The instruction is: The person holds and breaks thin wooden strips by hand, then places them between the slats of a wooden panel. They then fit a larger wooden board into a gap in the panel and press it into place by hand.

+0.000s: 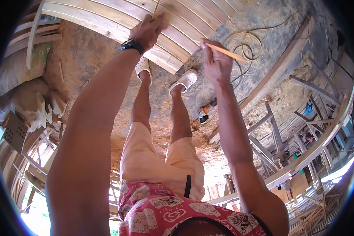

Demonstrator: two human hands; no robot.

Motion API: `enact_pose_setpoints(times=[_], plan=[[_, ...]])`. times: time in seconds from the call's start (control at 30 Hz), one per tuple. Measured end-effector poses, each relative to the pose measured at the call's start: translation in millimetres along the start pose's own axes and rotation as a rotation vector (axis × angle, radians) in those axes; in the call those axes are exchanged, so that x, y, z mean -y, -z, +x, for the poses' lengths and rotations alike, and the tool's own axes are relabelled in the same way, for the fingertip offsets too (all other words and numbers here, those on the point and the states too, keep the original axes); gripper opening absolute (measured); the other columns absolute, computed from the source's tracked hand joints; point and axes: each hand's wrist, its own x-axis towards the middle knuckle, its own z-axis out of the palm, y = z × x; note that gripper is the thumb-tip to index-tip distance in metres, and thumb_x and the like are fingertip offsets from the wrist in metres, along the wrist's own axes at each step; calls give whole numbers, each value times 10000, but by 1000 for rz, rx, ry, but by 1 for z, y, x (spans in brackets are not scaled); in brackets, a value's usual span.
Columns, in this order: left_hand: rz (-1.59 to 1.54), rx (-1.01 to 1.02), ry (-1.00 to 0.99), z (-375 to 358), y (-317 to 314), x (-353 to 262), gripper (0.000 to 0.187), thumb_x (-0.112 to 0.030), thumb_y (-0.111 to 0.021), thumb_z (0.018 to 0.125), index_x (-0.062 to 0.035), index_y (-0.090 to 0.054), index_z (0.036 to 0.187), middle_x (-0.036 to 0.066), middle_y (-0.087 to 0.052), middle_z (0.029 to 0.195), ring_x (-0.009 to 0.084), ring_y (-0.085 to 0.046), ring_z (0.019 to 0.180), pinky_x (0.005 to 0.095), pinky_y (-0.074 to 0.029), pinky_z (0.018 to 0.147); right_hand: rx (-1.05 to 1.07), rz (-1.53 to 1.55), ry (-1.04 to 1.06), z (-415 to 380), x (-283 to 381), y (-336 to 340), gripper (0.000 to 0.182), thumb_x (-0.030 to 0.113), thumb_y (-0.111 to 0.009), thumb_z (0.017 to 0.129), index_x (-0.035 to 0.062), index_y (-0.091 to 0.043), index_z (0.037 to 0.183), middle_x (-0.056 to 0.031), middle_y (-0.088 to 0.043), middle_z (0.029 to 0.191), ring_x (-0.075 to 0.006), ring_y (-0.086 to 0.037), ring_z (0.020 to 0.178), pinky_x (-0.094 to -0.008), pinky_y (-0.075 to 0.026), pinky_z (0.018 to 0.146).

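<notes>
My left hand [148, 32], with a dark watch on its wrist, is over a panel of pale wooden slats [177, 59]. Its fingers are closed around the lower end of a thin wooden stick [156, 7], which points up and away from me. To the right of the panel's near corner, my right hand [218, 65] is raised. Between its thumb and fingers is a thin, tapered wooden strip [228, 53], slanting down to the right. Narrow gaps run between the slats.
An angle grinder [204, 112] lies on the dusty floor right of my feet. Beyond my right hand are a coiled hose or cable [246, 45] and a long wooden beam [279, 69]. Wooden frames [271, 129] stand at right; boards [31, 59] are stacked at left.
</notes>
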Motion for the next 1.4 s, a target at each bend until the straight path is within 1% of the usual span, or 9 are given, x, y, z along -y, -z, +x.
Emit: enact_pose_setpoints(times=[0.23,0.3,0.43,0.57,0.7,0.77,0.9,1.2,1.4], plan=[[3,46,41,3,0,-1,477,-255,-589,938,-267,-489,1404,117,-583,1136,354,-665,926,489,-552,772,-154,-176,115,-7,68,73,45,48,-667,891,27,-695,920,-81,-688,760,-207,-656,619,-332,-510,552],[-4,57,34,5,2,-2,499,-240,-603,926,-260,-484,1410,118,-582,1139,354,-664,930,485,-552,776,30,-205,-366,-54,57,77,87,82,-642,917,13,-687,887,-86,-663,688,-215,-641,580,-345,-511,545],[-49,34,73,0,-3,0,511,-237,-611,918,-239,-478,1411,126,-581,1145,358,-650,972,489,-543,799,225,-454,-316,-166,52,97,187,185,-630,941,27,-676,854,-153,-649,673,-338,-626,559,-437,-503,552],[-53,-96,121,-3,1,-10,476,-308,-615,931,-148,-487,1361,145,-586,1174,377,-645,970,489,-538,802,388,-533,-716,-313,65,136,289,305,-656,916,33,-692,825,-191,-651,699,-410,-638,673,-482,-503,615],[-132,-136,160,-35,20,-28,504,-331,-613,934,-80,-482,1350,158,-600,1133,390,-648,955,516,-530,798,497,-456,-1016,-384,108,188,309,340,-662,905,42,-729,950,-187,-697,760,-355,-690,720,-432,-528,668],[-124,-4,215,-65,28,-44,461,-345,-572,948,-87,-496,1322,162,-583,1182,394,-637,1001,526,-516,851,384,-261,-1272,-469,74,211,353,342,-654,916,-1,-715,972,-152,-711,751,-281,-710,729,-399,-541,689],[-141,79,143,-147,9,-65,296,-217,-587,907,-54,-597,1154,162,-606,1062,393,-644,895,514,-523,773,76,285,-1761,-442,83,240,230,222,-638,953,-1,-664,1002,-113,-674,813,-190,-658,661,-287,-512,568],[52,883,183,-248,70,-178,280,-329,-573,885,-117,-722,992,176,-701,1039,360,-657,1005,457,-514,884,127,288,-1360,-290,84,301,328,195,-675,926,-36,-651,1158,-110,-697,940,-175,-676,779,-286,-572,698],[-44,712,374,-243,56,-194,310,-322,-545,887,-124,-733,1032,150,-715,997,340,-675,976,445,-516,875,197,261,-1256,-265,56,334,286,195,-675,923,34,-688,1159,-44,-692,938,-142,-665,773,-264,-538,691]])
